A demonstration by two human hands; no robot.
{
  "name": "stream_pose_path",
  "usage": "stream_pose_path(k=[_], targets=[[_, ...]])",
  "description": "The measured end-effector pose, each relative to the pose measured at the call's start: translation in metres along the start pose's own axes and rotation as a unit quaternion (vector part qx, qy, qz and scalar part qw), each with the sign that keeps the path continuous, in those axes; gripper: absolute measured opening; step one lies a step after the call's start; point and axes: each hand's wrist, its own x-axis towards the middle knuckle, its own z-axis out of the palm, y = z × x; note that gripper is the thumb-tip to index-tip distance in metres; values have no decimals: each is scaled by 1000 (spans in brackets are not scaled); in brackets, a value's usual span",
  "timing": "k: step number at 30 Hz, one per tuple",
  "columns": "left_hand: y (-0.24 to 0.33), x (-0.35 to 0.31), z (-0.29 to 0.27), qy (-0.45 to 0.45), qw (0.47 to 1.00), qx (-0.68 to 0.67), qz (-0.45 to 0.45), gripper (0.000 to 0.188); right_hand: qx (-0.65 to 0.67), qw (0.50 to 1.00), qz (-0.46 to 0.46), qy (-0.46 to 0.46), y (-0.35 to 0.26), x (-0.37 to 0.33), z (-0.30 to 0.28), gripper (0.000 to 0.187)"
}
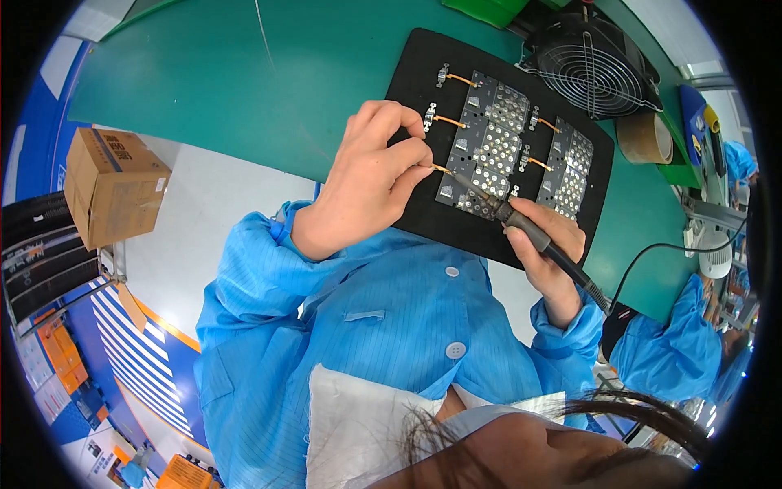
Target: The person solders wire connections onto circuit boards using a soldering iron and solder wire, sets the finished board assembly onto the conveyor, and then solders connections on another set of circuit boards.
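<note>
Thin orange wire (440, 169), seemingly being soldered to the dark rectangular circuit board (447, 196) at eight o'clock on the black rounded mat (423, 57).
Left hand (371, 175), fingers pinching the wire; right hand (547, 244), fingers clamped on the black-handled soldering iron (531, 231): best keep the wire steady, tip contact brief.

Green tabletop (195, 81) under black mat (423, 61), caged fan (588, 75) and tape roll (640, 138)

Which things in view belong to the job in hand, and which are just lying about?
In the job: soldering iron in right hand; orange lead in left hand; circuit boards; black mat.

Seemingly lying about: tape roll; cardboard box; fan (role uncertain).
</note>
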Motion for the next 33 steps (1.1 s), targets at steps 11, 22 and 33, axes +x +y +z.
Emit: stream_pose_path(k=[11,22,33], targets=[[-4,0,7,-19,993,-98,-64,15,7,1000,-14,5,4,-1,0,30],[-16,2,22,-53,990,-110,-75,13,4,1000,-6,11,4,-1,1,30],[-18,4,23,-48,989,-119,-80,11,9,1000,-6,0,3,0,-2,29]])
